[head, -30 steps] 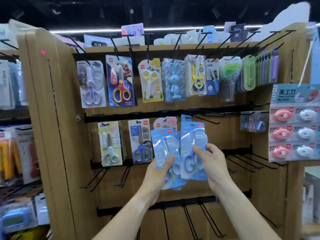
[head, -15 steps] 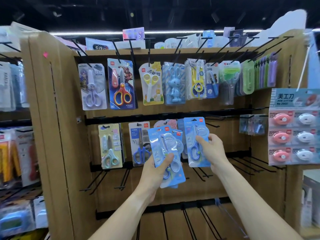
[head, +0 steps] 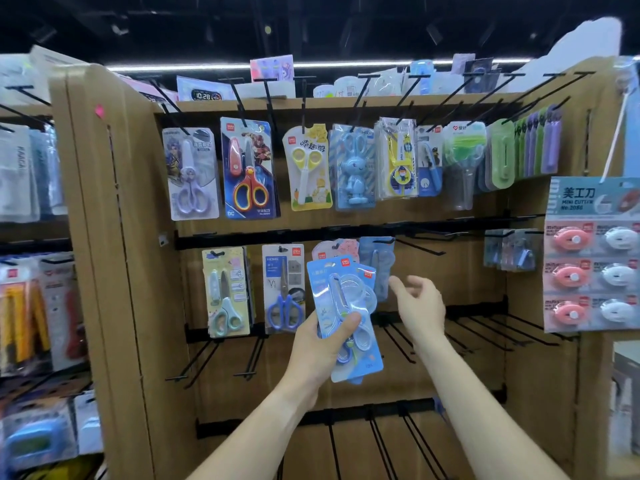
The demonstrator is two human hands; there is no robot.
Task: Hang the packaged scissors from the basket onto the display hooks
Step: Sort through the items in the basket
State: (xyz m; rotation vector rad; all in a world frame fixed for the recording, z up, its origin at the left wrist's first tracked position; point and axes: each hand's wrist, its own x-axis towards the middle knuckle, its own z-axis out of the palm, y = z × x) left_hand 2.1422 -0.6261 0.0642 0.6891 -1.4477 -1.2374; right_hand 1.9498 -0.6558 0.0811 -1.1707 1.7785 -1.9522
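Scissors in blue packs sit low in the centre of the frame, a small stack gripped by the left hand — thumb pressed across the front pack, fingers curled behind. Just right of them the right hand hangs empty, fingers loosely spread, a little blurred. Above it, another blue pack hangs on a hook of the middle rail, next to a pink pack. Further left on that rail hang dark blue scissors and a yellow pack — against the wooden display rack.
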